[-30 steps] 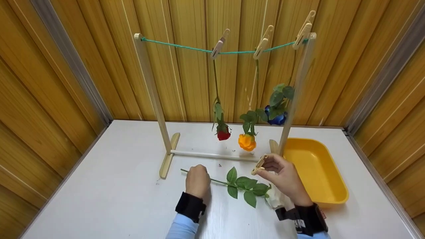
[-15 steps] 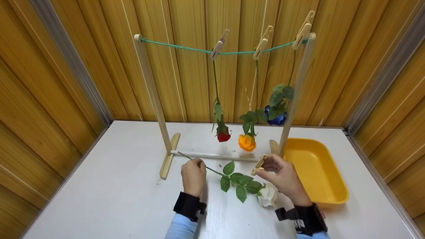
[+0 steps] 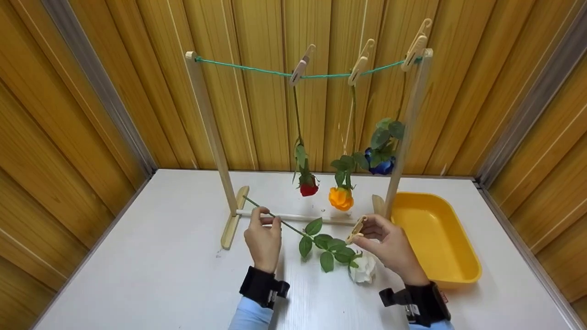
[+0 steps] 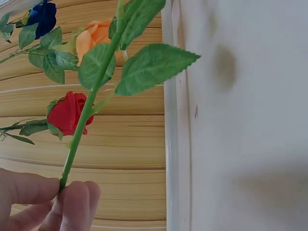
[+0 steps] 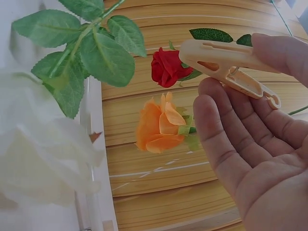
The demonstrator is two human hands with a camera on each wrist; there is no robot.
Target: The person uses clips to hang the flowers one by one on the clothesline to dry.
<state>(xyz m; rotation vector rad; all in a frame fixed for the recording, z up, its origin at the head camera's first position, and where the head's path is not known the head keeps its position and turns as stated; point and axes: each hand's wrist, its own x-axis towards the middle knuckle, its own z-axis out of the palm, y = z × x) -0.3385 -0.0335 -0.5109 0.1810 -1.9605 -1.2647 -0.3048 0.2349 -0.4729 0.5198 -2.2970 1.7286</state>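
Observation:
My left hand (image 3: 263,240) pinches the green stem of a white rose (image 3: 363,269) between thumb and fingertips. The stem slants back to the left, and its cut end overlaps the left foot of the wooden stand. Leaves (image 4: 154,70) spread along the stem in the left wrist view. My right hand (image 3: 390,247) holds a beige clothespin (image 5: 226,60) between thumb and fingers, just behind the white bloom. On the green cord (image 3: 250,68), several clothespins hold a red rose (image 3: 308,187), an orange rose (image 3: 341,198) and a blue rose (image 3: 381,165) upside down.
A wooden stand with a left post (image 3: 208,123) and right post (image 3: 409,133) carries the cord. Its white bottom bar (image 3: 298,217) crosses the table behind my hands. A yellow basin (image 3: 474,270) sits at the right. Wood-grain panels (image 3: 257,123) close off the back and sides.
My left hand has drawn the white rose leftward and raised its stem end toward the back, bringing the bloom out from behind my right wrist. The right hand with the clothespin has barely moved.

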